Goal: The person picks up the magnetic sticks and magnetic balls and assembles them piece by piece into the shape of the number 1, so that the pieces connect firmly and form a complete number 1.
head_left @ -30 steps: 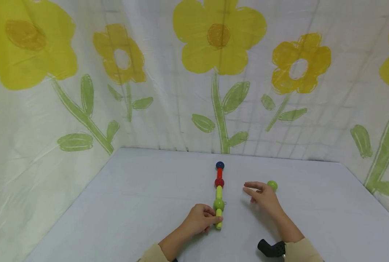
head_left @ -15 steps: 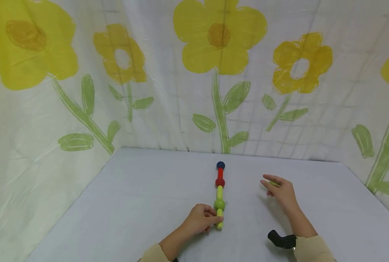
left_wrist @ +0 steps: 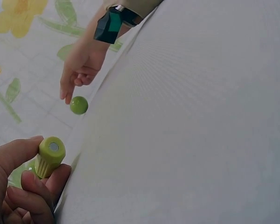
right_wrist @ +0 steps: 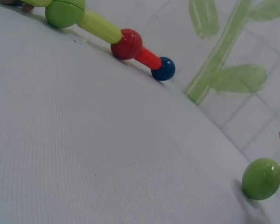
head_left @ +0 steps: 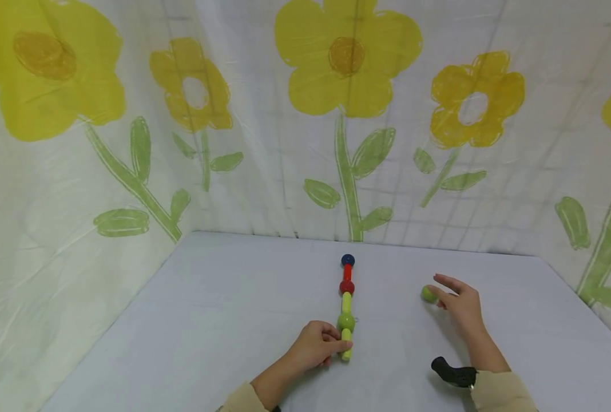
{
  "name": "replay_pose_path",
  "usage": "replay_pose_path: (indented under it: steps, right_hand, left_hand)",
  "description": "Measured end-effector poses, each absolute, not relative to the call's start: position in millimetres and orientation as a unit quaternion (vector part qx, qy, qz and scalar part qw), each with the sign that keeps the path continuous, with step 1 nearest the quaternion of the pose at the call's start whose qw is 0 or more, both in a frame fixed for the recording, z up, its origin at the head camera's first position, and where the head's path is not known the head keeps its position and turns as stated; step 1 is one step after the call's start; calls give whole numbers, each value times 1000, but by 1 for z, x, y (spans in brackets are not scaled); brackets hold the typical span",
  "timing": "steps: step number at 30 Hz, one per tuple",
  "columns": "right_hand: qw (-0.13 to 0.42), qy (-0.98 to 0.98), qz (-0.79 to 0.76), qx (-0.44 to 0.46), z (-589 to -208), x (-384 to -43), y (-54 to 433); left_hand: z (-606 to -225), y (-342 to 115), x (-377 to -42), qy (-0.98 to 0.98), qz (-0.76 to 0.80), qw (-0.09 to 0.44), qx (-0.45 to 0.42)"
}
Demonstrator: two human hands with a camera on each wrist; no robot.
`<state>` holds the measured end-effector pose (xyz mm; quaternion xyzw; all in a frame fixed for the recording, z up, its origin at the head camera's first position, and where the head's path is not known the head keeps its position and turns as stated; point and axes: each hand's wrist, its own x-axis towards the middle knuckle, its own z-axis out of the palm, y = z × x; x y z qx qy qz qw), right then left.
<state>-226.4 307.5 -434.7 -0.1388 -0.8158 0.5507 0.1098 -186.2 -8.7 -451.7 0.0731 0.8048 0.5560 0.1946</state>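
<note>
A straight chain of magnetic rods and balls lies on the table, running away from me: a yellow-green rod (head_left: 346, 348), a green ball (head_left: 345, 321), another yellow-green rod (head_left: 346, 302), a red ball (head_left: 346, 287), a red rod (head_left: 347, 272) and a dark blue ball (head_left: 348, 260). My left hand (head_left: 316, 344) pinches the nearest rod between thumb and fingers. In the left wrist view that rod's end (left_wrist: 53, 147) shows a round metal disc. To the right, my right hand (head_left: 461, 303) is at a loose green ball (right_wrist: 262, 179), fingers extended; whether they touch it I cannot tell.
A white cloth covers the table (head_left: 223, 297). Behind it hangs a white curtain (head_left: 264, 171) printed with yellow flowers. A black wrist-worn device (head_left: 455, 375) juts out beside my right sleeve, above the table.
My right hand has moved right, away from the chain, passing over the loose green ball to its right side. My left hand keeps its pinch on the rod, and the chain stays put.
</note>
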Motion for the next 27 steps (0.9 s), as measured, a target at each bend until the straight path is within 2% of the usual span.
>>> replay_pose_path:
  steps: [11, 27]
  right_hand:
    - [65, -832, 527, -162, -448, -227, 313]
    - [53, -840, 520, -143, -454, -227, 314]
  left_hand:
    - [-451, -9, -185, 808, 551, 197, 67]
    - [-450, -8, -184, 804, 558, 195, 70]
